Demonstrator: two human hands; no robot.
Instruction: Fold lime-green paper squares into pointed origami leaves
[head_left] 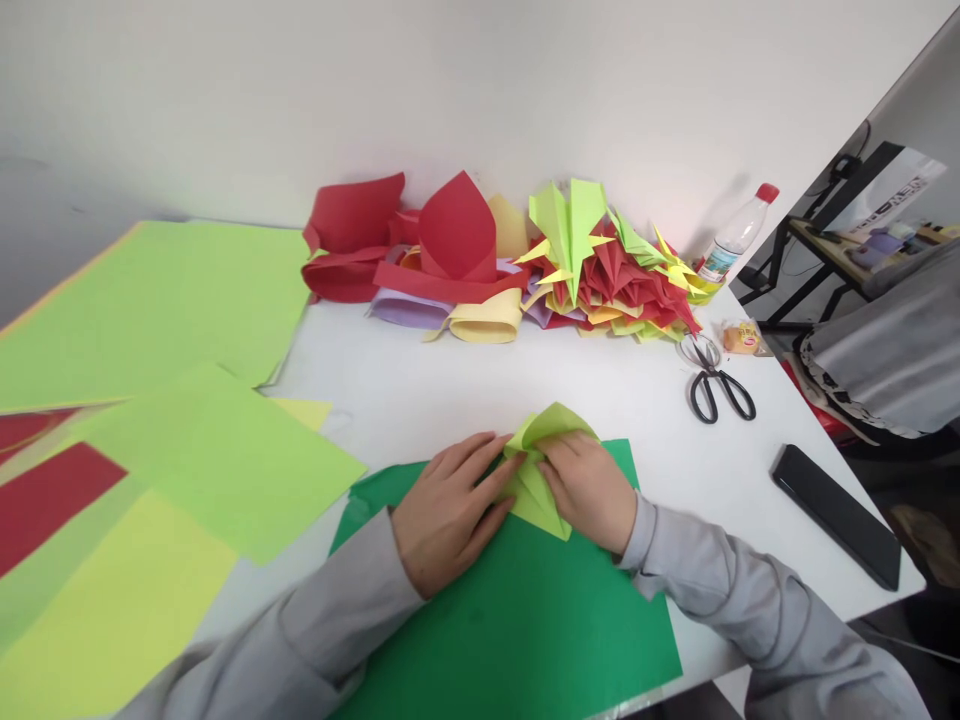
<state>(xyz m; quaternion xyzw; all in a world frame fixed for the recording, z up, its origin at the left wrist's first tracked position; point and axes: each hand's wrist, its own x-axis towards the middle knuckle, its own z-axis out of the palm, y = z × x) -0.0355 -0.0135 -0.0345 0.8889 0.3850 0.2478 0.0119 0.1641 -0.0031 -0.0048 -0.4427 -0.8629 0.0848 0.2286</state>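
Note:
A partly folded sheet of light green paper (541, 508) lies on a dark green mat (517, 640), its upper flap curled up. My left hand (454, 510) is at the paper's left side, fingers bent a little, with the index finger and thumb holding that edge. On the other side, my right hand (589, 487) is closed on the paper, its curled fingers tucked in at the raised flap. Some of the fingertips of both hands are hidden by the flap.
Light green sheets (187, 300) and a red sheet (60, 505) spread over the left. Rolled red paper (457, 225) and folded paper shapes (622, 275) line the wall. Right of them are a bottle (731, 245), a wrapped snack (741, 338), scissors (716, 385) and a black phone-like object (836, 515).

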